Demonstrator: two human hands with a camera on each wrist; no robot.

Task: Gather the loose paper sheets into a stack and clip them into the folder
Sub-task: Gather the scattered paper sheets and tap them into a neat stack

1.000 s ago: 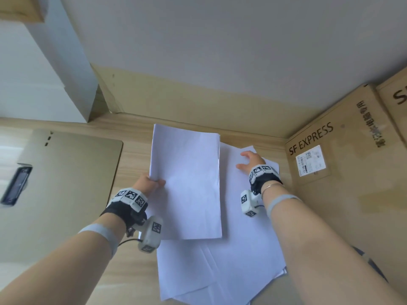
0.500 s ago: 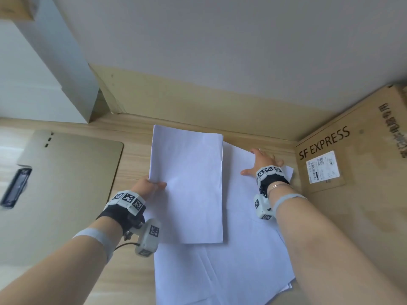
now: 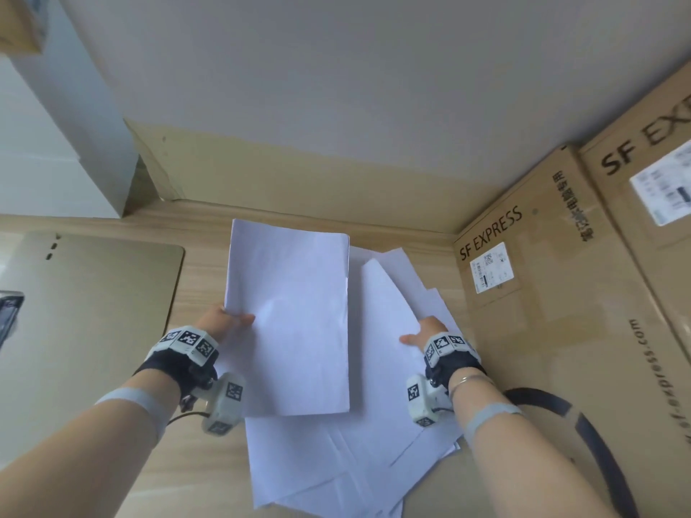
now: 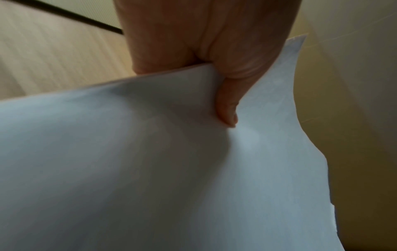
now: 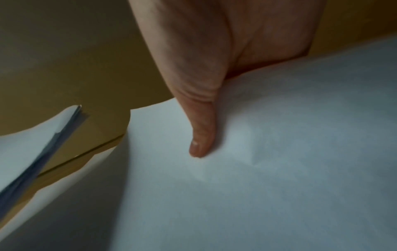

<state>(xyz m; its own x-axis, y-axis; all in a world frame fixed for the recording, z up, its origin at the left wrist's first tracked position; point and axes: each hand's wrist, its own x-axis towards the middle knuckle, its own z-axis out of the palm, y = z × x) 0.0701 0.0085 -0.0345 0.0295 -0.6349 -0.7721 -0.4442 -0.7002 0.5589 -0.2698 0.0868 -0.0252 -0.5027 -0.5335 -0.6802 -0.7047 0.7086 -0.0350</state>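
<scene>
— Where's the folder?
— Left of frame, flat on the surface, nearest the left hand, which pinches the upright stack.
— The other?
— The right hand pinches a loose sheet, centre-right.

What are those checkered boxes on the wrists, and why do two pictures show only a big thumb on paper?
Those boxes are small cameras strapped to a person's wrists. One more camera sits on the head and sees everything from above. The close-up pictures come from the wrist cameras, so the thumbs look huge. The left hand holds a neat stack of sheets. The right hand pinches one loose sheet and lifts it off the scattered papers on the wooden table. A tan folder lies at the left, cardboard boxes at the right.
</scene>
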